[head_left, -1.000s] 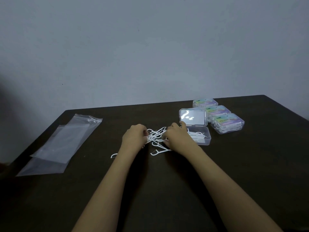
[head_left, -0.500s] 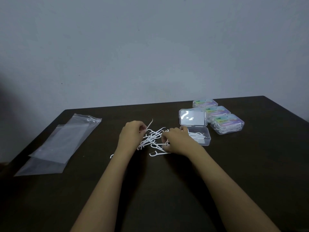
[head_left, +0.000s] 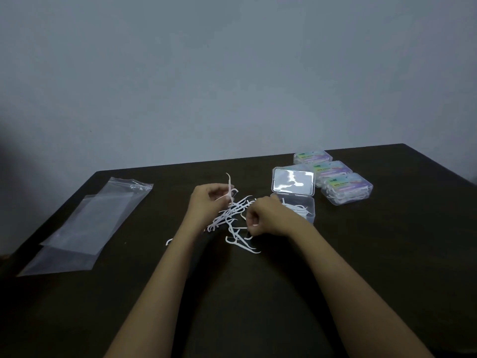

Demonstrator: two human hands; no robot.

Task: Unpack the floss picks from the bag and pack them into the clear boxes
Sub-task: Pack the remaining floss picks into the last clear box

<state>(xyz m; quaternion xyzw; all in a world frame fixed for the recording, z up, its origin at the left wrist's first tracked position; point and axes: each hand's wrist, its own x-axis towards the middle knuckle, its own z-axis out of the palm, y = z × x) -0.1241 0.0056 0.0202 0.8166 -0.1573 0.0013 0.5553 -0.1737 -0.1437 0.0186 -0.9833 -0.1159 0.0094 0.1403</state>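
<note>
Lying between the left hand [head_left: 206,202] and the right hand [head_left: 269,215], the floss picks [head_left: 233,215] make a tangled heap on the bench [head_left: 361,254]. The left hand pinches a single pick [head_left: 229,186], its long axis nearly upright. The right hand's curled fingers seem to pinch a pick's end in the heap. The open clear box [head_left: 305,211] stands just beside the right hand, so I judge that hand the nearer one for dropping picks in.
</note>
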